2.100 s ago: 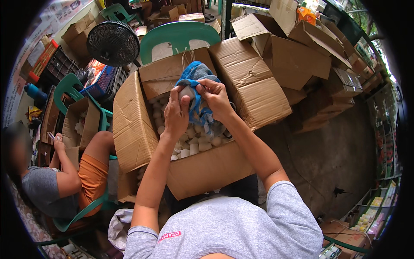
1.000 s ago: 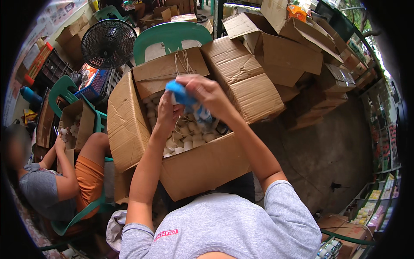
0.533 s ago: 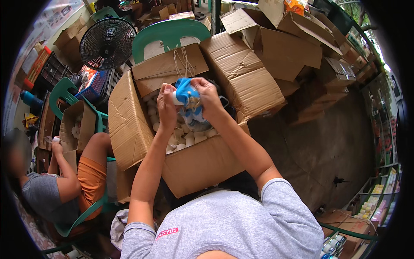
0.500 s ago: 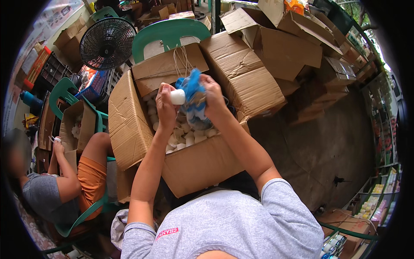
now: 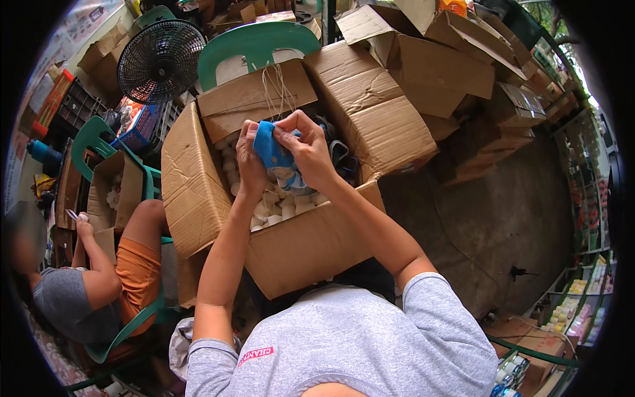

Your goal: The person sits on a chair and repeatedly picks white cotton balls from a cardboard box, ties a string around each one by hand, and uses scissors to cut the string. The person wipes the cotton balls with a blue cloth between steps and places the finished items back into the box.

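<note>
Over an open cardboard box (image 5: 311, 246) on my lap, I hold a crumpled blue-and-white cloth or thin wrapper (image 5: 270, 147) with both hands. My left hand (image 5: 250, 164) is closed on its left edge. My right hand (image 5: 311, 151) pinches the upper edge between thumb and fingers. The lower part of the blue piece hangs just above several small white cylinders (image 5: 289, 211) in the box. Whether anything lies inside the blue piece is hidden. Pale strings (image 5: 278, 89) hang over the far flap.
Green plastic chair (image 5: 264, 41) behind the box; black fan (image 5: 162, 61) at far left. To the left a seated person (image 5: 79, 284) handles a small white piece beside another carton (image 5: 114, 188). Stacked cartons (image 5: 444, 73) at far right, shelves with small goods (image 5: 569, 308) at right.
The white cylinder that showed in my left hand is out of sight. My left hand now grips the blue piece, and my right hand has shifted slightly left to its upper edge.
</note>
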Demonstrator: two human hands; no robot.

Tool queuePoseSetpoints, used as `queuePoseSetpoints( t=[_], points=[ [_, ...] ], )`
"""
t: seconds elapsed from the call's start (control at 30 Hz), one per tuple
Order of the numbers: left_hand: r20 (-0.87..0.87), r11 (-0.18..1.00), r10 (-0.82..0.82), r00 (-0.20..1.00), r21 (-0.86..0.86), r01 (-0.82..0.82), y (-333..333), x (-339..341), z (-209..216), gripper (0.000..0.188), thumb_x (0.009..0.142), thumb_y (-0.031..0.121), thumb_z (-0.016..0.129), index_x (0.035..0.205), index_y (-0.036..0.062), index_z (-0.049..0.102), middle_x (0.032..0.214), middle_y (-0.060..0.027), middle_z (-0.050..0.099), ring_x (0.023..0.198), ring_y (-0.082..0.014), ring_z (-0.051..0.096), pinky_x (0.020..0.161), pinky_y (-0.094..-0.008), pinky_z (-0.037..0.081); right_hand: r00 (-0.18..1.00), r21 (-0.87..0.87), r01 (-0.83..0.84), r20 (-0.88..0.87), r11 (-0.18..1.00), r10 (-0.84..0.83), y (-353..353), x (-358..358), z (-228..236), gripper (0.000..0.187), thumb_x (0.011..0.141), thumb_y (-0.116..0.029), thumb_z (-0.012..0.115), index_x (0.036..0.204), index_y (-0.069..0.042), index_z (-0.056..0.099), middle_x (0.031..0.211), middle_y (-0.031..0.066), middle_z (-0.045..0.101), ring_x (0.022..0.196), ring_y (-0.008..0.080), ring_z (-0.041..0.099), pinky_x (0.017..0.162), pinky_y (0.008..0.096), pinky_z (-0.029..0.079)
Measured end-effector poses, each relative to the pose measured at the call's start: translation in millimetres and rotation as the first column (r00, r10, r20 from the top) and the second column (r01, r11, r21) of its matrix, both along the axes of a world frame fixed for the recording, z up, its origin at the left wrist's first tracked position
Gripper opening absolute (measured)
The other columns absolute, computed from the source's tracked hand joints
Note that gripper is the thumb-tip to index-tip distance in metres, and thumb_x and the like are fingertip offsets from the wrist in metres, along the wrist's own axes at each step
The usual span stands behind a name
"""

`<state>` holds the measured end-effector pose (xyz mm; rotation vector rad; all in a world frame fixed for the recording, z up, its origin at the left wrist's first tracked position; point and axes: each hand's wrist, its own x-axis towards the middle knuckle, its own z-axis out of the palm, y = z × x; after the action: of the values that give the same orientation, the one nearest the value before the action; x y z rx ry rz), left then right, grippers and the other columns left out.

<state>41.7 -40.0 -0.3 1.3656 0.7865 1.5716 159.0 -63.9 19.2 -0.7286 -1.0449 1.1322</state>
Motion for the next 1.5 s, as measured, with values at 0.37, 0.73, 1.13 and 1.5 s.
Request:
queuePoseSetpoints(
  t=[0.37,0.73,1.13,1.5],
  points=[
    [0.671,0.734,-0.310,0.674,-0.282,0.618,16.2,-29.0,0.6,0.060,0.101,0.058,0.018,0.079,0.0076,0.042,0.065,-0.0006,0.038,0.054,-0.0118,0.037,0.057,-0.0257,0.037,0.713,0.183,0.089,0.674,0.979,-0.191,32.7,30.1,6.3,0.040,0.092,-0.005,0.057,0.130,-0.001,0.047,0.113,0.0203,0.061,0.104,0.0282,0.060,0.090,0.0373,0.049],
    [0.708,0.833,-0.178,0.683,-0.261,0.487,12.9,-30.0,11.3,0.046,0.094,0.053,0.053,0.085,0.0076,0.053,0.063,-0.0004,0.044,0.053,-0.0124,0.039,0.054,-0.0262,0.038,0.765,0.130,0.059,0.631,0.990,-0.128,-6.3,24.7,27.9,0.009,0.086,-0.006,0.068,0.089,0.002,0.064,0.075,0.0044,0.063,0.067,0.0065,0.053,0.060,0.0245,0.046],
    [0.720,0.805,-0.118,0.684,-0.334,0.491,9.3,-26.5,16.5,0.045,0.092,0.052,0.058,0.089,0.0071,0.057,0.058,-0.0019,0.044,0.050,-0.0132,0.040,0.054,-0.0260,0.042,0.753,0.260,-0.019,0.639,0.965,-0.158,-14.0,7.8,46.9,0.011,0.081,-0.006,0.065,0.082,0.005,0.062,0.077,0.0149,0.062,0.068,0.0240,0.060,0.063,0.0331,0.048],
    [0.664,0.822,-0.084,0.743,-0.375,0.428,9.9,-26.4,14.2,0.043,0.092,0.052,0.058,0.090,0.0084,0.057,0.060,-0.0026,0.047,0.050,-0.0122,0.043,0.055,-0.0262,0.045,0.739,0.284,-0.017,0.649,0.959,-0.180,-12.1,7.4,40.4,0.011,0.082,-0.005,0.065,0.084,0.005,0.062,0.075,0.0105,0.062,0.063,0.0140,0.058,0.058,0.0281,0.047]
  ],
)
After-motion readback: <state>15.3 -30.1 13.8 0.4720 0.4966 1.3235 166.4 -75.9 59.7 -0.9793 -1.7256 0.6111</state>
